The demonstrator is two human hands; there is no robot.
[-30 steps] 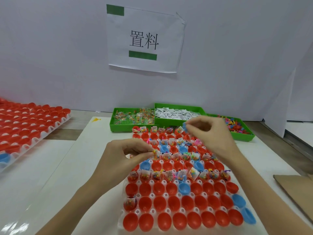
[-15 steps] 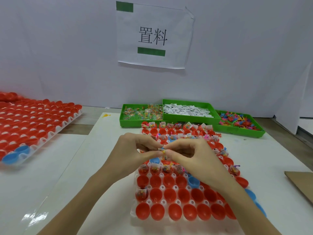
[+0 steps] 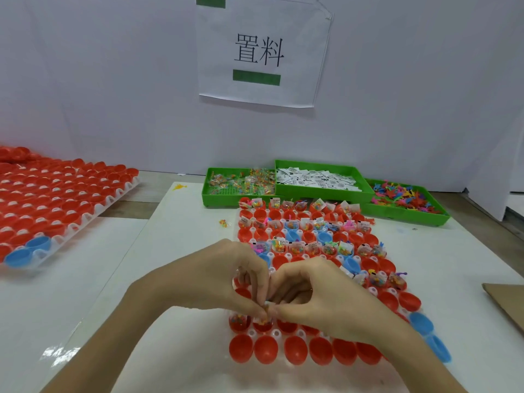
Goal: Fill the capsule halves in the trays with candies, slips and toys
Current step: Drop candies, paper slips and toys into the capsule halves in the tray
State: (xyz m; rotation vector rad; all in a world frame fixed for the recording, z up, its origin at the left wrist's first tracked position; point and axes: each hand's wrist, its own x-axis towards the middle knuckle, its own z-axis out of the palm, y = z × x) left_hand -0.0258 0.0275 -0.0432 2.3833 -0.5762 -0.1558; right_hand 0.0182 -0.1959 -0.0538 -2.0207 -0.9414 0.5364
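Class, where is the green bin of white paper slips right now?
The slips bin sits at the table's far edge, middle of three, between the candy bin and toy bin.

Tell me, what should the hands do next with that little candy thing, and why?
Probably lower it into a red half just below. Both hands, left hand and right hand, pinch a small candy packet together right above the tray, where the nearest row of capsule halves looks empty.

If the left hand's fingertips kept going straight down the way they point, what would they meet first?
Probably the candy packet pinched between the left hand and right hand, then the red capsule half below it; depth is unclear.
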